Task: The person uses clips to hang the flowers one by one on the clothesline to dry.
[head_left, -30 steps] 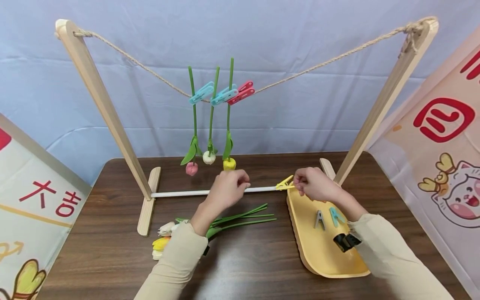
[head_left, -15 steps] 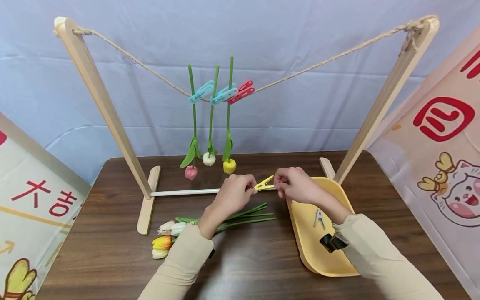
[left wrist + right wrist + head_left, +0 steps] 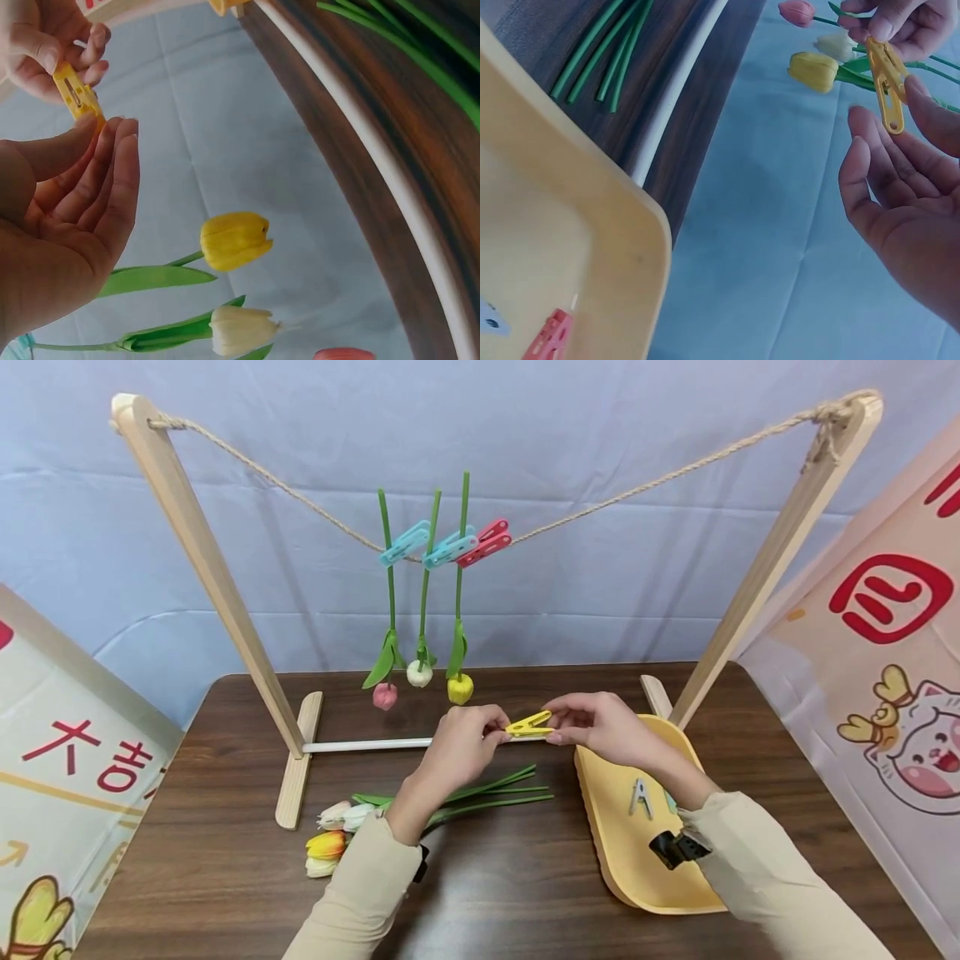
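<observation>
A yellow plastic clothespin (image 3: 529, 724) is held between both hands, above the table's white crossbar. My left hand (image 3: 459, 750) pinches its clamping end between thumb and fingers. At the other end, my right hand (image 3: 600, 727) has its thumb on one handle and fingers at the other, as the right wrist view of the clothespin (image 3: 887, 82) shows. Behind the hands, three tulips hang upside down from the rope: pink (image 3: 385, 696), white (image 3: 419, 673) and yellow (image 3: 461, 688). Two blue clothespins (image 3: 450, 550) and a red clothespin (image 3: 484, 543) hold their stems.
The rope (image 3: 645, 483) sags between two wooden posts (image 3: 202, 568). More tulips (image 3: 327, 845) lie on the table (image 3: 510, 877), partly behind the left forearm. A yellow tray (image 3: 622, 885) at the right holds a grey clothespin (image 3: 641, 799) and a red clothespin (image 3: 549, 337).
My right hand has brought the yellow clothespin left from the tray's edge. My left hand has taken hold of its clamping end, and the right fingers have spread onto both handles.
</observation>
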Demonstrator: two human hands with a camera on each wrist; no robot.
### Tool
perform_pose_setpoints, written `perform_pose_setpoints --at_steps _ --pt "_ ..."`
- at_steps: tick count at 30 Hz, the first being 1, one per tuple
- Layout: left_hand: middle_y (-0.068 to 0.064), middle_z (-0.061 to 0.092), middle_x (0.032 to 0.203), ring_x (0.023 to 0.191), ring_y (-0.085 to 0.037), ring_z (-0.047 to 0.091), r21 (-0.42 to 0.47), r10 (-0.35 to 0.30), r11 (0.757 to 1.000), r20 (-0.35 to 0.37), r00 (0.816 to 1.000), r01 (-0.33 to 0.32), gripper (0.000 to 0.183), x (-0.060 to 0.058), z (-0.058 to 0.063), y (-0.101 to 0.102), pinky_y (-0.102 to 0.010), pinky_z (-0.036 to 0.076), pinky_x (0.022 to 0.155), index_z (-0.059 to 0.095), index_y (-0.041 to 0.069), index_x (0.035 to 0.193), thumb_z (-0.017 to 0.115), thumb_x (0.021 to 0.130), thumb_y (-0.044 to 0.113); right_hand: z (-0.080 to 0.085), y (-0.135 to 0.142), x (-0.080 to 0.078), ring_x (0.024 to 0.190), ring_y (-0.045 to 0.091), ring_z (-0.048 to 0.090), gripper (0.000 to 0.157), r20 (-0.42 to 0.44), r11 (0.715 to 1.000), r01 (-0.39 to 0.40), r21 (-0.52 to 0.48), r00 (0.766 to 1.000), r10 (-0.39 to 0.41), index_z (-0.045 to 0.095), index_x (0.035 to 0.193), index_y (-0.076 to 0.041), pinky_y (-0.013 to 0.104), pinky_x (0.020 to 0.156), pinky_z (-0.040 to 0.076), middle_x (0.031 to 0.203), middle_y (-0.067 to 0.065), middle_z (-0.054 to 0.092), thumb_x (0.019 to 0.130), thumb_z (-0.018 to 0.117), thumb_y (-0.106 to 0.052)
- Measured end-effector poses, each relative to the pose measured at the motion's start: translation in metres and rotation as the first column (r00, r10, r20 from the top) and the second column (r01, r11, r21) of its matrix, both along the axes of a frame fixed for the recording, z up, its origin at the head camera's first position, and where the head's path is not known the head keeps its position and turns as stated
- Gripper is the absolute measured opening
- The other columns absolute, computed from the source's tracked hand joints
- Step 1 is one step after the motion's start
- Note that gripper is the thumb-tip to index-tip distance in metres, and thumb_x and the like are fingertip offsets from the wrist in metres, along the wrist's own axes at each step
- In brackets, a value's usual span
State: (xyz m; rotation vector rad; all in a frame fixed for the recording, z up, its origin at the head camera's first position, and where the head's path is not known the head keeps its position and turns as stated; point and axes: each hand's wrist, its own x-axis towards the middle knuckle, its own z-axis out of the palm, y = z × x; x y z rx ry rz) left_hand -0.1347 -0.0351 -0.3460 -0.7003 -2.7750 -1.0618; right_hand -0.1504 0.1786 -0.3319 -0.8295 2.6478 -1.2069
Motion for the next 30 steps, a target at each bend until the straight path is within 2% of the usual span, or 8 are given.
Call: perform_pose_setpoints --at_steps 5,9,13,18,21,24,27,30 --pt "0.000 0.066 0.075 0.063 -0.011 0.057 0.049 0.007 0.999 0.022 1.000 -0.008 0.004 0.004 -0.009 0.002 -0.025 0.045 0.060 0.068 0.007 0.083 0.065 0.085 0.009 -0.005 0.010 0.000 0.068 0.012 0.057 0.021 0.020 1.000 0.029 0.003 0.999 -0.029 0.065 0.099 0.006 0.024 0.058 0.047 0.079 0.003 0.063 0.079 0.068 -0.001" --pt "0.000 0.065 0.070 0.058 -0.009 0.053 0.047 0.029 0.998 0.010 1.000 -0.029 0.006 0.006 -0.023 0.003 -0.024 0.043 0.057 0.068 0.007 0.077 0.066 0.083 0.006 -0.011 0.019 0.002 0.065 0.010 0.057 0.017 0.011 0.998 0.054 0.043 0.998 -0.055 0.066 0.095 0.006 0.024 0.057 0.047 0.075 0.002 0.064 0.079 0.068 -0.001" --pt "0.002 0.062 0.068 0.061 -0.013 0.057 -0.079 0.074 0.994 0.054 0.996 -0.070 0.003 0.009 -0.040 0.001 -0.027 0.045 0.058 0.067 0.007 0.077 0.069 0.079 0.006 -0.016 0.031 0.004 0.063 0.011 0.059 0.015 0.011 0.992 0.091 0.090 0.996 -0.093 0.067 0.093 0.005 0.025 0.055 0.047 0.073 0.002 0.064 0.080 0.067 -0.001" --pt "0.001 0.057 0.062 0.059 -0.019 0.056 -0.258 0.133 0.961 0.116 0.984 -0.100 0.014 0.015 -0.062 -0.003 -0.032 0.045 0.053 0.061 0.010 0.065 0.067 0.071 -0.001 -0.021 0.044 0.005 0.058 0.011 0.058 0.009 0.023 0.987 0.114 0.115 0.993 -0.118 0.067 0.088 0.005 0.026 0.053 0.047 0.069 0.002 0.064 0.080 0.066 0.001" --pt "0.001 0.048 0.054 0.051 -0.018 0.046 -0.292 0.181 0.946 0.108 0.978 -0.143 0.027 0.018 -0.073 -0.004 -0.030 0.038 0.045 0.048 0.013 0.052 0.061 0.066 -0.007 -0.022 0.049 0.006 0.057 0.012 0.058 0.009 0.034 0.987 0.113 0.116 0.992 -0.118 0.067 0.088 0.005 0.026 0.053 0.047 0.069 0.002 0.063 0.080 0.065 0.002" --pt "0.001 0.039 0.050 0.048 -0.016 0.038 -0.317 0.223 0.931 0.093 0.970 -0.183 0.038 0.020 -0.082 -0.004 -0.029 0.032 0.041 0.035 0.015 0.048 0.055 0.067 -0.010 -0.021 0.052 0.006 0.057 0.012 0.058 0.010 0.047 0.986 0.117 0.118 0.991 -0.123 0.067 0.089 0.006 0.026 0.053 0.047 0.070 0.003 0.064 0.080 0.065 0.001" --pt "-0.002 0.043 0.050 0.047 -0.020 0.046 -0.347 0.261 0.912 0.085 0.961 -0.217 0.041 0.022 -0.090 -0.004 -0.031 0.034 0.039 0.032 0.015 0.047 0.055 0.071 -0.008 -0.021 0.053 0.006 0.057 0.013 0.058 0.011 0.052 0.986 0.120 0.119 0.991 -0.127 0.067 0.090 0.006 0.026 0.053 0.047 0.070 0.003 0.063 0.080 0.066 0.001" --pt "-0.009 0.055 0.057 0.054 -0.029 0.057 -0.371 0.291 0.896 0.075 0.954 -0.244 0.036 0.023 -0.096 -0.004 -0.037 0.042 0.041 0.042 0.012 0.047 0.057 0.074 -0.006 -0.021 0.054 0.007 0.057 0.012 0.058 0.011 0.055 0.985 0.122 0.120 0.990 -0.130 0.066 0.090 0.006 0.026 0.053 0.047 0.069 0.002 0.063 0.081 0.066 0.000"
